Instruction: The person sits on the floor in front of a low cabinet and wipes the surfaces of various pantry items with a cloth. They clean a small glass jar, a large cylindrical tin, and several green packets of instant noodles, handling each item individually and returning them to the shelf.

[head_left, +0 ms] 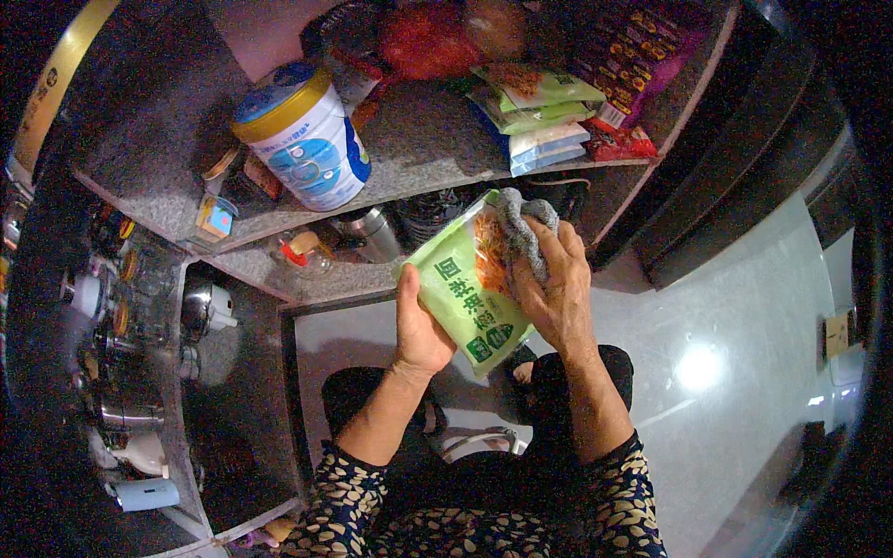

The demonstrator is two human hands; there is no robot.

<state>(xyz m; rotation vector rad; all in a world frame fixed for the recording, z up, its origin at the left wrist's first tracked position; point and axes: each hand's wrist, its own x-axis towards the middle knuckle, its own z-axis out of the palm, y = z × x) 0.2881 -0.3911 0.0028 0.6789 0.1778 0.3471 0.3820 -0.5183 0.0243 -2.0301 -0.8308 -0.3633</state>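
Note:
A light green noodle packet (460, 302) with a picture of noodles is held up in front of my lap, tilted. My left hand (420, 325) grips its left edge, the thumb over the front. My right hand (562, 279) is closed on a crumpled grey cloth (523, 223), which presses against the packet's upper right part. The fingertips of my right hand are partly hidden in the cloth. On the shelf beyond my right hand lies a stack of similar green packets (539, 98), with a white and blue packet (549, 146) under them.
A large white and blue tin with a gold rim (307, 139) stands on the granite shelf (423, 139). Below it are a glass jar (305, 253) and a steel vessel (370, 232). At left, lower shelves hold pots, a blue cup (146, 495) and jars. A purple package (637, 56) sits at the upper right.

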